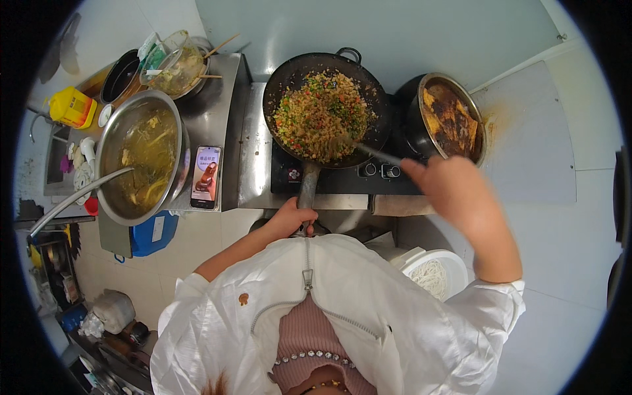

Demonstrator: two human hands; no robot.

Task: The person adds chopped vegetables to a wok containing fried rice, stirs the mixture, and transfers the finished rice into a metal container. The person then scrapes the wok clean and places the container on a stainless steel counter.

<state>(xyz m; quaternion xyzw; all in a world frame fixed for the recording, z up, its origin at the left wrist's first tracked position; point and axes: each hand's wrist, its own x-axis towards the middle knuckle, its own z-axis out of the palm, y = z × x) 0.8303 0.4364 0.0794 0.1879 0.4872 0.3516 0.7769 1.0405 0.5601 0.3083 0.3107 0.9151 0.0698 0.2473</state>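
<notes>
A dark wok (382, 106) sits on a black two-knob cooktop (340, 182) and holds a chopped mixture (326, 111) with green and red bits. My left hand (291, 218) is closed around the wok's handle (309, 185), close to my jacket. My right hand (452, 190), blurred, grips the metal shaft of a cooking utensil (377, 153). Its far end is in the food at the wok's lower right, where its shape is hidden or blurred. Right of the wok stands a metal pot (483, 140) with browned pieces in dark liquid, just beyond my right hand.
Left on the steel counter (210, 98) are a large steel bowl (183, 148) of broth with a ladle (79, 194), a lit phone (206, 177), a clear bowl (173, 64) with sticks and a yellow container (72, 107). A white tub (461, 276) of noodle-like strands stands low at right.
</notes>
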